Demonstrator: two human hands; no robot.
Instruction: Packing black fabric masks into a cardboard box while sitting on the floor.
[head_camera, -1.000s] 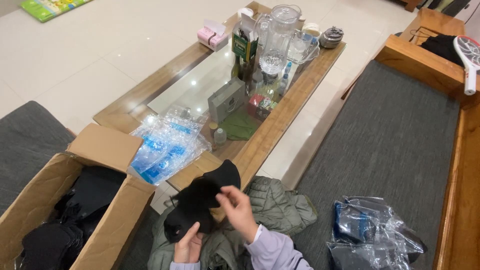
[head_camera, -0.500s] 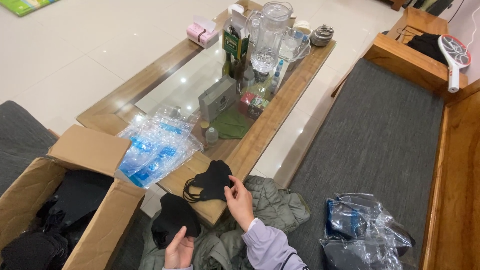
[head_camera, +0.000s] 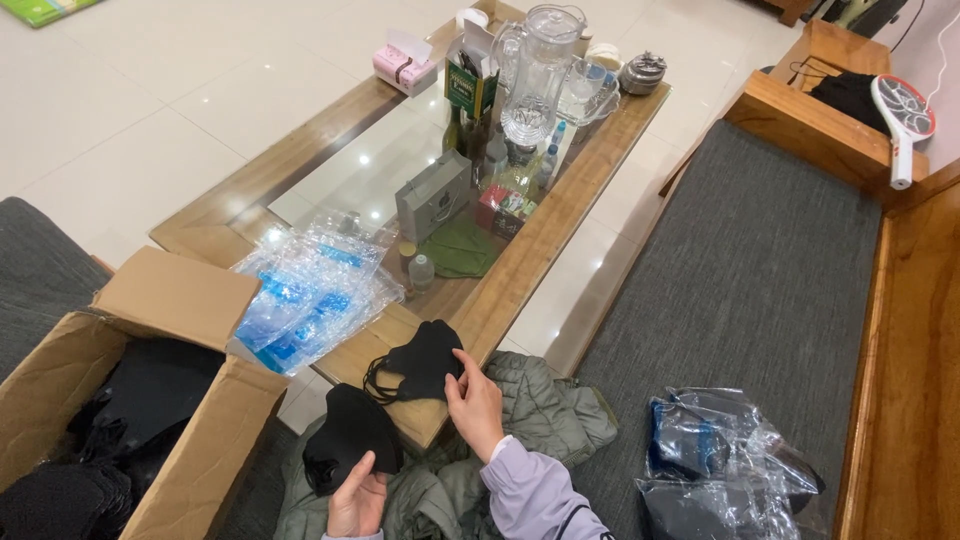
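My left hand (head_camera: 357, 497) holds a black face mask (head_camera: 345, 445) low over my lap. My right hand (head_camera: 475, 405) pinches the edge of a second black mask (head_camera: 420, 365) that rests on the near corner of the wooden table (head_camera: 540, 250). A stack of clear plastic sleeves with blue print (head_camera: 305, 295) lies on the table just left of that mask. An open cardboard box (head_camera: 170, 400) full of black masks stands at my left.
A glass pitcher (head_camera: 540, 70), bottles, a small grey bag (head_camera: 432, 195) and a pink tissue pack (head_camera: 405, 62) crowd the table's far part. A grey-cushioned wooden bench (head_camera: 760, 280) runs on the right, with crumpled plastic bags (head_camera: 720, 465) on it and a racket-shaped swatter (head_camera: 900, 125).
The two masks, held together a second ago, are now apart: my right hand carried one onto the table corner while my left hand kept the other lower down.
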